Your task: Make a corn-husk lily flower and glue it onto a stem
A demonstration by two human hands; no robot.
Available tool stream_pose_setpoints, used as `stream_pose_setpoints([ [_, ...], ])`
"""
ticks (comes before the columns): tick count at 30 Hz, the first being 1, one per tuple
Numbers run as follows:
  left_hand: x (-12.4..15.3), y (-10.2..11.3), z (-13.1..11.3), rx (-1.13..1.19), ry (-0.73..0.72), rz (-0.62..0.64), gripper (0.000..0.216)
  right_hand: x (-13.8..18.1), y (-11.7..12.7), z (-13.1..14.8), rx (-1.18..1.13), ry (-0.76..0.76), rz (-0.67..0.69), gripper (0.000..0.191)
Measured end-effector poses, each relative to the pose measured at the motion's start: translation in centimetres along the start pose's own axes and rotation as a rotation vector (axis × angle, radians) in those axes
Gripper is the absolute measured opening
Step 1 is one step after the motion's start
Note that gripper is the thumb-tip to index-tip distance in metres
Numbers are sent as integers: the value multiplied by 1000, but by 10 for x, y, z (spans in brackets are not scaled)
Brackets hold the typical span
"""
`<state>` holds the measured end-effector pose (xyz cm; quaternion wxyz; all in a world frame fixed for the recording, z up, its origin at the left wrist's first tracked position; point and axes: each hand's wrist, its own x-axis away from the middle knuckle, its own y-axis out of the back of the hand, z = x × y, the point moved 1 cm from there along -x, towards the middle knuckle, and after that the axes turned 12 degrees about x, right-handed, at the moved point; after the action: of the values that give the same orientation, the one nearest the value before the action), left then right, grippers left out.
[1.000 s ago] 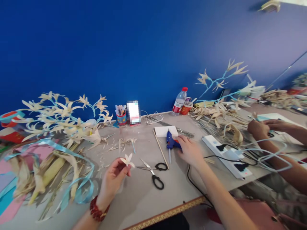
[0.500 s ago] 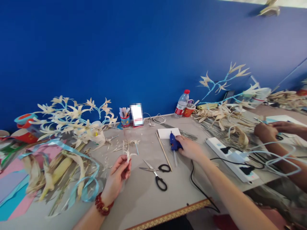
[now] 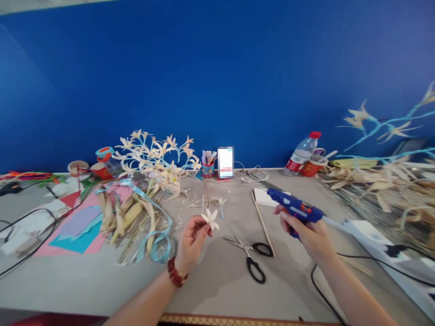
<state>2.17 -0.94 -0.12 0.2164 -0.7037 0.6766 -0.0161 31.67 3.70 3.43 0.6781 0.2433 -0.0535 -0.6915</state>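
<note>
Flower and glue gun: handling and hold points

Head view. Locate the flower just below the centre of the frame. Your left hand pinches it narrowly between thumb and fingers, petals spread outward. Expect it to be very light, thin and easily creased; petals may tear under pressure. Take hold at the base only, and keep fingertips off the petal tips.

Locate the glue gun right of centre. Your right hand is wrapped around its handle; whether a finger presses the trigger cannot be told. The nozzle points to the upper left of the frame, and a pale glue stick projects from the rear. Expect a stiff, moderately light plastic body. Grip the handle only; treat the nozzle as hot.

Scissors lie spread on the table, lower centre, between your hands. Beside them lies a thin wooden stick.
</note>
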Motion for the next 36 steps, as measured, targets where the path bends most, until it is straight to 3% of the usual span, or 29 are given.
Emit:
stream_pose_setpoints([
  [3, 2, 6, 0, -158, -197, 5, 7, 19, -38, 43, -180, 21, 107, 21],
  [6, 1, 11, -2, -313, -399, 55, 16, 25, -62, 65, -171, 71, 168, 16],
  [10, -2, 15, -9, -424, -532, 46, 22, 22, -72, 66, -60, 189, 312, 11],
  [13, -5, 17, -13, -459, -591, 25, 22, 18, -68, 58, 34, 317, 279, 8],
  [16, -7, 22, -13, -452, -613, 11, 24, 17, -64, 52, 108, 499, 231, 14],
  [19, -8, 25, -10, -430, -614, 24, 25, 17, -65, 50, 155, 585, 229, 26],
  [25, -9, 26, -10, -432, -620, 55, 27, 17, -67, 52, 173, 575, 330, 24],
  [36, -10, 22, -16, -521, -645, 40, 25, 18, -65, 56, 223, 533, 381, 14],
])
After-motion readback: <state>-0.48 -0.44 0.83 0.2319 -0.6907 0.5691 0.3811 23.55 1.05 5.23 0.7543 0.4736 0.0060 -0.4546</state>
